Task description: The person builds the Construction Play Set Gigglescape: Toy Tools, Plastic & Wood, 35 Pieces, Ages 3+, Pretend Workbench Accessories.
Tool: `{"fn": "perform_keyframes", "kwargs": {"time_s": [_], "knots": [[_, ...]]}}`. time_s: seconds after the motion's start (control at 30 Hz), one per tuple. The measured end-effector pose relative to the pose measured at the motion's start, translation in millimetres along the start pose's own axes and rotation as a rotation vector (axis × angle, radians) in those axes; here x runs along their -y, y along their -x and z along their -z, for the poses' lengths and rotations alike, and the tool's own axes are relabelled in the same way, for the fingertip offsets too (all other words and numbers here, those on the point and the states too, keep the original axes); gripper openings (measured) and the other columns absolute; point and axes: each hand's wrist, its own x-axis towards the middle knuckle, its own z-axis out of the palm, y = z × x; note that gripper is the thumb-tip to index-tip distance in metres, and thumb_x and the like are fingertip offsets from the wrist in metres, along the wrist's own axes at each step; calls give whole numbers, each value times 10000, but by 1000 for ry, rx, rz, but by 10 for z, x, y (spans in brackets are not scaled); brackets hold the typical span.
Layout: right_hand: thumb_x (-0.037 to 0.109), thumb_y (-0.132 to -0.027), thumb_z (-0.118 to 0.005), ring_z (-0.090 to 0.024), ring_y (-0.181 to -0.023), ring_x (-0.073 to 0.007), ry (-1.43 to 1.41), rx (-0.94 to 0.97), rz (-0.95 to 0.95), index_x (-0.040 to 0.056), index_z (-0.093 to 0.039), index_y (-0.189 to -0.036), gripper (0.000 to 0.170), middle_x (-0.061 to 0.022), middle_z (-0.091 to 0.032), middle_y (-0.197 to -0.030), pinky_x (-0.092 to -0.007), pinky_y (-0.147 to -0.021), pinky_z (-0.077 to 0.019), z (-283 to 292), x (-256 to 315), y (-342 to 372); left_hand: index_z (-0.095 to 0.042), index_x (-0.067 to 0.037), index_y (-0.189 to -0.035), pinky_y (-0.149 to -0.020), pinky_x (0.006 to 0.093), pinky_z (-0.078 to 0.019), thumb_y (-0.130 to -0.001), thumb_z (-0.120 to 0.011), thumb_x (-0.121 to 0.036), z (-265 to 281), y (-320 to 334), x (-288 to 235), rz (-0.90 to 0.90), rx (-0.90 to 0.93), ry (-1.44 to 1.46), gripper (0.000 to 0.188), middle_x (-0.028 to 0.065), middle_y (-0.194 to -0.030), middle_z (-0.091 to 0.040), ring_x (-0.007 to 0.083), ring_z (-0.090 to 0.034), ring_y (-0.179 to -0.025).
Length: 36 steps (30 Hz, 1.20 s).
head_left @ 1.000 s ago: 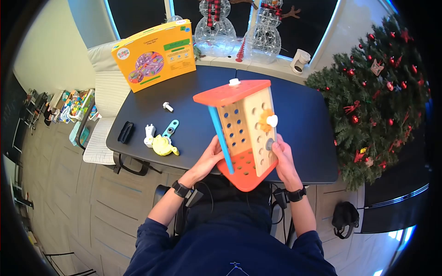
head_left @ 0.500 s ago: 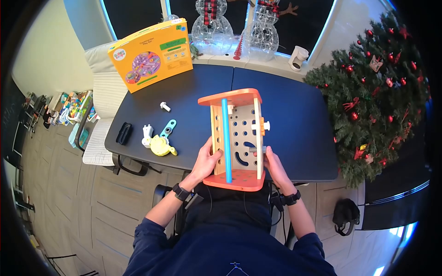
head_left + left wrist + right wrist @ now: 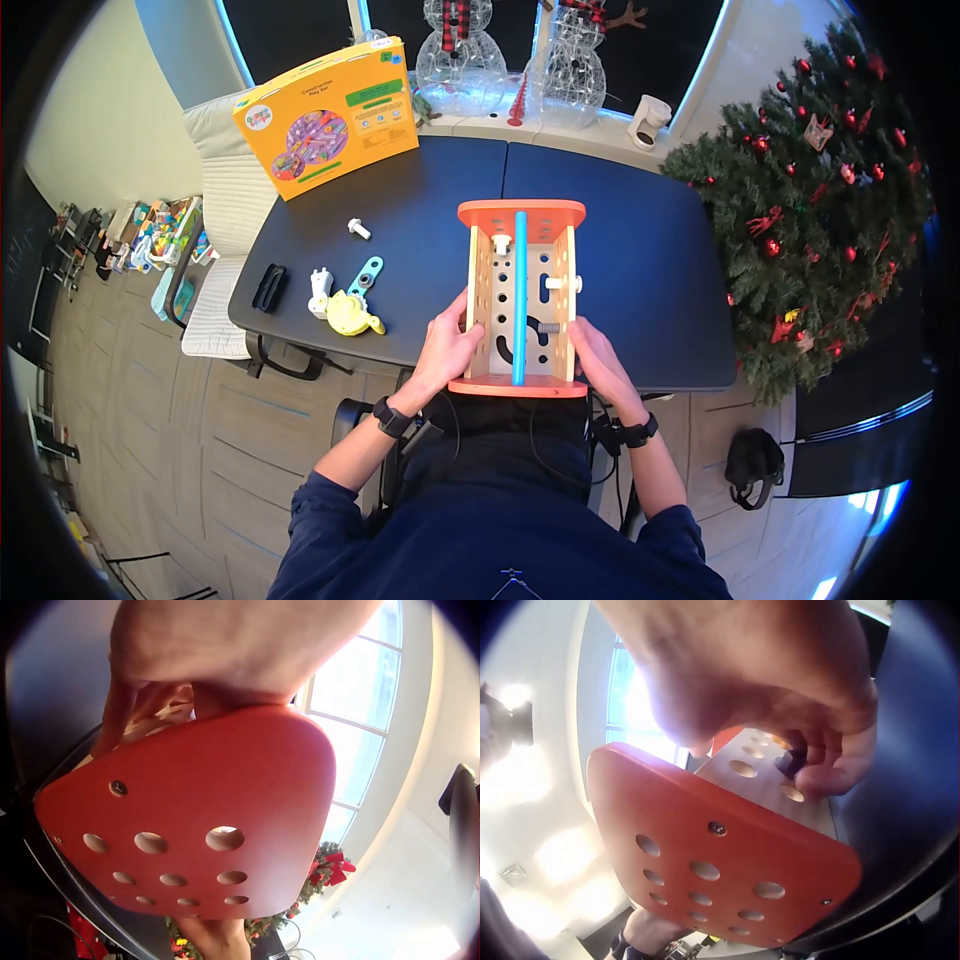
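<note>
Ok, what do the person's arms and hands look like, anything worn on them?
The left hand and right hand are ungloved. Navy sleeves end well short of the black wrist straps, each with a small dark box beside it; thin dark cables show nearby.

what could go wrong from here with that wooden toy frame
The wooden toy frame has its lower end past the near edge of the table; if the left hand slipped, it might drop.
The grey bolt sticks inside the frame beside the right hand, so a twist or tug could perhaps loosen it.
The yellow piece lies near the table's edge; a sweeping arm might knock it off.
</note>
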Motion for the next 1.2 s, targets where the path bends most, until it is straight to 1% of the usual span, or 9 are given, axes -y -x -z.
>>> {"fn": "perform_keyframes", "kwargs": {"time_s": [0.1,0.33,0.47,0.6,0.67,0.7,0.8,0.93,1.2], "knots": [[491,-1065,-600,-638,-1290,-328,33,75,67,-58,-478,-1507,716,-248,-654,-1389,-442,-1120,-465,-75,78,15,-462,-126,-1628,-921,386,-589,-922,-596,-55,-18,-23,111,14,7,-27,722,204,-1195,-782,248,-773,-1017],[301,-1008,-582,-627,-1285,-319,-120,71,123,-47,-478,-1503,613,-243,-652,-1372,-419,-1103,-465,-201,-359,-136,-453,-136,-1633,-957,399,-592,-927,-605,-77,-18,8,121,45,-16,-13,724,207,-1242,-770,280,-778,-1076],[255,-1002,-551,-622,-1258,-278,-181,65,78,-50,-478,-1509,596,-208,-652,-1367,-398,-1097,-464,-220,-447,-161,-418,-83,-1632,-1048,448,-582,-1032,-659,-194,38,27,67,61,56,45,656,243,-1420,-681,330,-712,-1255],[252,-1013,-537,-582,-1284,-229,-320,99,17,-55,-458,-1534,610,-165,-613,-1419,-370,-1113,-454,-238,-384,-129,-484,-44,-1553,-850,391,-652,-1105,-591,-264,276,-10,-54,53,69,23,511,205,-1373,-711,293,-760,-1131],[241,-1019,-523,-558,-1312,-220,-343,122,25,-40,-424,-1575,631,-150,-571,-1465,-368,-1118,-453,-221,-454,-157,-617,1,-1390,-810,379,-632,-1122,-552,-214,581,-123,-231,12,-3,-243,349,149,-1242,-752,244,-751,-1058],[246,-1022,-527,-554,-1321,-220,-361,123,27,-38,-420,-1581,636,-148,-568,-1471,-368,-1124,-449,-235,-446,-151,-685,-13,-1261,-821,404,-602,-1080,-600,-156,767,-277,39,-398,-185,-562,246,170,-1118,-755,293,-746,-971],[261,-1032,-538,-543,-1344,-218,-392,120,37,-32,-410,-1596,648,-142,-561,-1489,-370,-1139,-437,-249,-464,-142,-701,-57,-1146,-849,520,-567,-978,-632,-71,1301,-511,175,-247,-312,-916,182,193,-1059,-704,431,-699,-982],[283,-1048,-545,-530,-1362,-212,-381,102,65,-27,-403,-1605,653,-131,-556,-1505,-367,-1155,-418,-259,-558,-164,-704,-53,-1127,-850,520,-589,-950,-717,-180,1775,-737,621,-58,-184,-1245,219,226,-1047,-730,424,-724,-974],[327,-1085,-523,-560,-1301,-207,-348,94,74,-44,-457,-1556,603,-146,-619,-1419,-354,-1121,-430,-243,-449,-117,-641,3,-1050,-779,532,-590,-936,-774,-175,1713,-826,646,-92,-108,-1277,250,253,-928,-751,433,-740,-885]]}}
